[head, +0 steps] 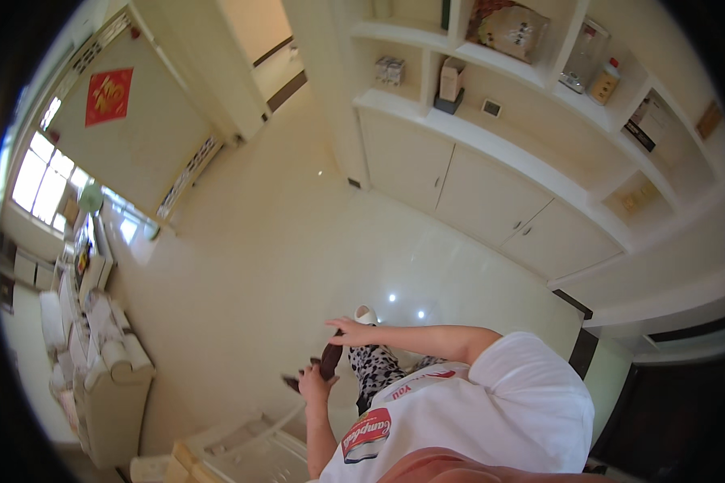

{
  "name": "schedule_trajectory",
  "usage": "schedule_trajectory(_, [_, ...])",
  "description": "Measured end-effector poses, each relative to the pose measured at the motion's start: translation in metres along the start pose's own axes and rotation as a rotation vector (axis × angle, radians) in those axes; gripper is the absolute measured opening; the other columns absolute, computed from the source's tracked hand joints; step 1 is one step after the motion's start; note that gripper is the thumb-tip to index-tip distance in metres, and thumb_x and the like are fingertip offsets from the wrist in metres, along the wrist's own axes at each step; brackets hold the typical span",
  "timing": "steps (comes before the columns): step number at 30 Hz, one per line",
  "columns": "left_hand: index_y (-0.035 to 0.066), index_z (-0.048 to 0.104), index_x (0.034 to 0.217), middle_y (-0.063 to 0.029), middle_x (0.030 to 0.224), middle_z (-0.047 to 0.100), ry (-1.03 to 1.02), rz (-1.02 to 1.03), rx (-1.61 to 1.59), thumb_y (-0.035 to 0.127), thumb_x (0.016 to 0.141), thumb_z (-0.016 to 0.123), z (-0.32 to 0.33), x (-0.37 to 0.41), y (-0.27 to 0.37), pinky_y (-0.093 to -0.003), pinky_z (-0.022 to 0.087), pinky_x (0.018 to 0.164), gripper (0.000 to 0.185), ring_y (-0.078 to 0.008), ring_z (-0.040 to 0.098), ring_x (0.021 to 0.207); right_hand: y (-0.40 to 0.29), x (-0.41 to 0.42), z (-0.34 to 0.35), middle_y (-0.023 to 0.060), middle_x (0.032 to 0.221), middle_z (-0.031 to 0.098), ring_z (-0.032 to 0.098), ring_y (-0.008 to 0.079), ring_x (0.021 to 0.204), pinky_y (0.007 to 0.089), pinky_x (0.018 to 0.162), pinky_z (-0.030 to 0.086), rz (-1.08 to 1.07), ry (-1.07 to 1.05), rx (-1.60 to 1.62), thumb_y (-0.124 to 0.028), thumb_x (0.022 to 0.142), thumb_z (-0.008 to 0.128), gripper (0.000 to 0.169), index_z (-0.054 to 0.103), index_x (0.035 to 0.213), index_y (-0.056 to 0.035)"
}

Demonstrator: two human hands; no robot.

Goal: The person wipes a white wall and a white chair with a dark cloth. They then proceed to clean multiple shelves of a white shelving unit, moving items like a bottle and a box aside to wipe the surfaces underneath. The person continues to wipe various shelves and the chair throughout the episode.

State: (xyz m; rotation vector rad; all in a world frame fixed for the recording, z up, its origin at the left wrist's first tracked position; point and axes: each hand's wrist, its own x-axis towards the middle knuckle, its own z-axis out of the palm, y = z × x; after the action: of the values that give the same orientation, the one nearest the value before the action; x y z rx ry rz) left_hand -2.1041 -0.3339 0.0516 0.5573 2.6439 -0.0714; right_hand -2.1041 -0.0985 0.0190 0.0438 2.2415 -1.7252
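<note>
A dark brown, elongated object point(331, 360), whose kind I cannot tell, is held in front of my body at the lower middle. My right hand point(349, 332) grips its upper end, with some fingers extended to the left. Lower down, my left hand point(315, 384) is closed around it, and dark pointed parts stick out on the left of that hand. Below the hands show my spotted trousers point(376, 368) and a light slipper point(365, 314).
White built-in shelves point(519, 151) with cupboard doors run along the upper right. A sofa point(112, 386) stands at the lower left, and a glass-topped piece of furniture point(241, 450) at the bottom. A screen panel point(139, 145) bearing a red poster is at the upper left, above the pale floor point(235, 259).
</note>
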Motion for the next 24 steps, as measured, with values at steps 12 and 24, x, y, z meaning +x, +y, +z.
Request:
schedule_trajectory(12, [0.009, 0.046, 0.138, -0.0136, 0.130, 0.054, -0.134, 0.929, -1.141, 0.027, 0.055, 0.094, -0.250, 0.235, 0.240, -0.0372, 0.047, 0.100, 0.098, -0.0276, 0.055, 0.119, -0.078, -0.006, -0.257, 0.0056, 0.137, 0.047, 0.048, 0.0192, 0.126, 0.0434, 0.097, 0.048, -0.029, 0.384, 1.171, -0.055, 0.097, 0.051, 0.065, 0.033, 0.147, -0.0163])
schedule_trajectory(24, [0.002, 0.051, 0.132, -0.0087, 0.117, 0.063, -0.390, 0.884, -1.457, 0.019, 0.090, 0.069, -0.380, 0.346, 0.429, -0.0307, 0.049, 0.093, 0.049, -0.0161, 0.059, 0.107, -0.184, -0.049, -0.472, 0.0143, 0.125, 0.055, 0.056, 0.0225, 0.114, 0.0340, 0.095, 0.046, -0.320, 0.987, 0.288, -0.030, 0.096, 0.061, 0.049, 0.046, 0.134, -0.0028])
